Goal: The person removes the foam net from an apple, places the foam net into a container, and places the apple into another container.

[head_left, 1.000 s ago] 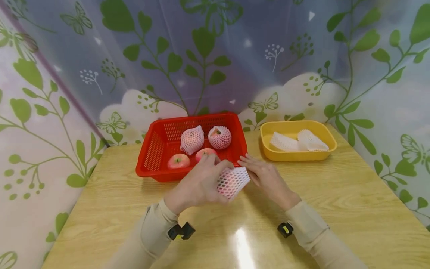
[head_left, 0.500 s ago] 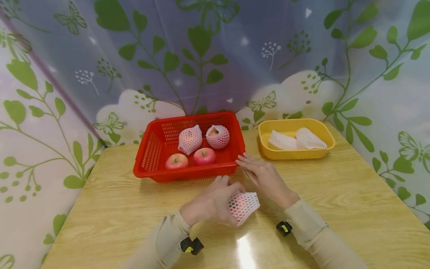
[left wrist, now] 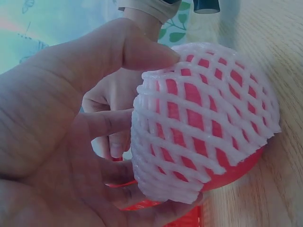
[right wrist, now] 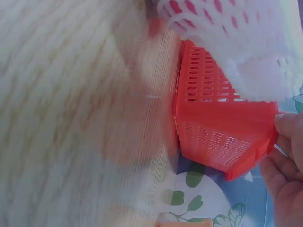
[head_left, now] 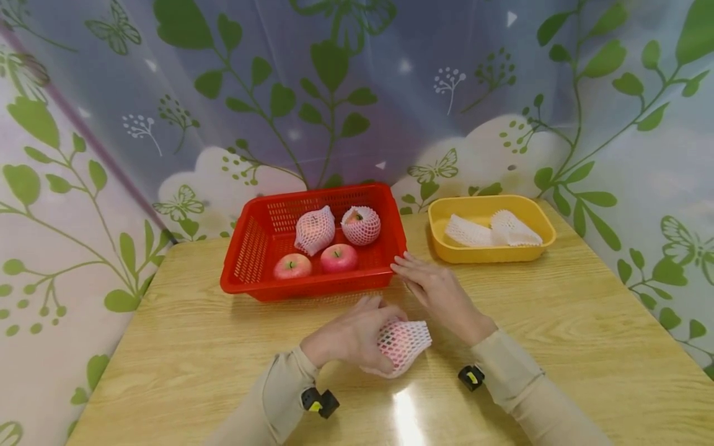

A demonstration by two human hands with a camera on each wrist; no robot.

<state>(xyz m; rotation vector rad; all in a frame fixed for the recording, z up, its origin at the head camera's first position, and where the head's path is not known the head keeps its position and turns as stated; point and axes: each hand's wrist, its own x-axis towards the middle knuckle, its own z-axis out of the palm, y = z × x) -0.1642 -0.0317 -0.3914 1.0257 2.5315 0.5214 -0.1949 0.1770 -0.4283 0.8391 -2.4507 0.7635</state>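
Note:
In my left hand (head_left: 354,331) I grip an apple in a white foam net (head_left: 404,344), low over the table in front of the red basket (head_left: 312,287). Thumb and fingers wrap the net, and bare red skin shows past one edge of it in the left wrist view. My right hand (head_left: 443,303) reaches to the basket's near right corner, its fairly straight fingers resting on the rim; the right wrist view has these fingertips (right wrist: 285,124) at the rim too. Inside the basket sit two bare apples, one of them a redder apple (head_left: 339,257), and two netted apples, such as the netted apple (head_left: 361,226).
To the right of the basket, a yellow tray (head_left: 493,254) holds foam nets (head_left: 515,230). Wood-grain table (head_left: 184,347) spreads around both containers. A curtain (head_left: 357,93) printed with leaves hangs close behind them.
My left hand has drawn the netted apple away from the basket's front, toward me and slightly right, then nearly stopped. My right hand has stayed at the basket corner.

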